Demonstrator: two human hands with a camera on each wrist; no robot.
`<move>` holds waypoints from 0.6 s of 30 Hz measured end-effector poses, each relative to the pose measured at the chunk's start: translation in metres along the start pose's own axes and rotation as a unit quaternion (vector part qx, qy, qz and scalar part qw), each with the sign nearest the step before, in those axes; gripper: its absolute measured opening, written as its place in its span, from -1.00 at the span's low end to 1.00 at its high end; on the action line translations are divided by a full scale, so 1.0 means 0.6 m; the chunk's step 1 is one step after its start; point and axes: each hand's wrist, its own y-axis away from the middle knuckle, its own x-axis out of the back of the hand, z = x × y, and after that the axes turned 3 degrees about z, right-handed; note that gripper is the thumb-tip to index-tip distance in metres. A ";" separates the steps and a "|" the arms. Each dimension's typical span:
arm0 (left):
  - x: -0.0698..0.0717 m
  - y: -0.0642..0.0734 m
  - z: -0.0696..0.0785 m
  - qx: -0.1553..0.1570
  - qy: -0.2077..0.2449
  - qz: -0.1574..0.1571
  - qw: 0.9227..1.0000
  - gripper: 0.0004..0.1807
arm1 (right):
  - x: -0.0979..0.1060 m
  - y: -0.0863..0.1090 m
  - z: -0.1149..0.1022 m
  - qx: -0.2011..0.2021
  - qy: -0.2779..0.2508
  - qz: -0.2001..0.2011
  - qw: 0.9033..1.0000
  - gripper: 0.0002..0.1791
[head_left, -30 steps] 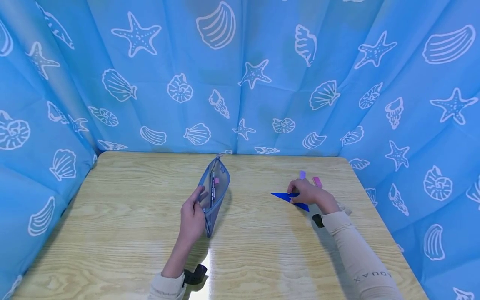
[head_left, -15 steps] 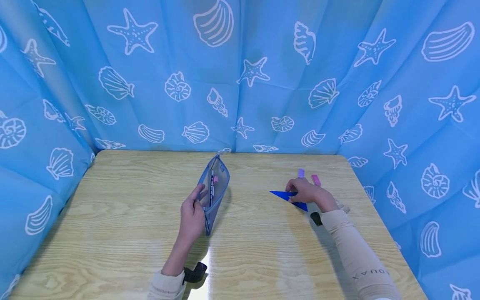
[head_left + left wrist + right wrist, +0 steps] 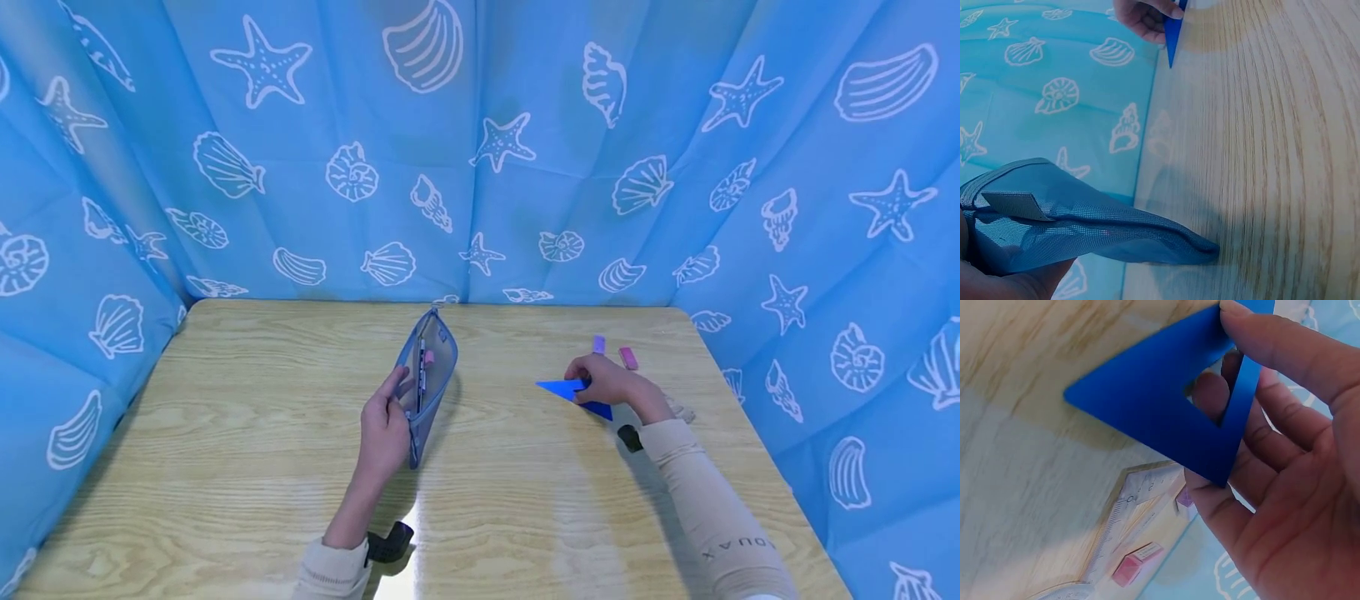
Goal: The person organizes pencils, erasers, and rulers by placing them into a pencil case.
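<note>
My left hand [image 3: 384,433] grips a blue-grey mesh pencil pouch [image 3: 444,354] by its near side, thumb along the edge. The pouch's mouth gapes upward and shows a slim dark-and-white pencil or pen [image 3: 422,362] and a small pink item [image 3: 429,357] inside. In the left wrist view the pouch [image 3: 1085,219] is seen from its side over the table. To the right, my right hand [image 3: 611,383] pinches a blue set square [image 3: 1141,394] at one bar of its triangular cutout. The set square is tilted, with fingers behind it visible through the cutout.
Behind my right hand lie a purple eraser [image 3: 598,343] and a pink eraser [image 3: 628,358]. A clear marked ruler or set square [image 3: 1110,528] and a clear curved piece [image 3: 1063,592] lie near them. Blue shell-print curtains [image 3: 502,200] border the wooden table [image 3: 262,417].
The set square's tilt has changed slightly, and its left part looks brighter. Both hands keep their holds, and the head view has shifted a little.
</note>
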 end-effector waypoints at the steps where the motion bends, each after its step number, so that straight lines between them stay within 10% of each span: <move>1: -0.001 0.000 0.000 0.001 0.002 0.000 1.000 -0.44 | 0.001 0.001 0.000 0.002 -0.003 0.000 1.000 -0.73; 18: 0.000 -0.001 0.002 0.009 0.006 -0.002 1.000 -0.44 | 0.009 0.008 0.010 -0.011 -0.051 0.011 0.999 -0.77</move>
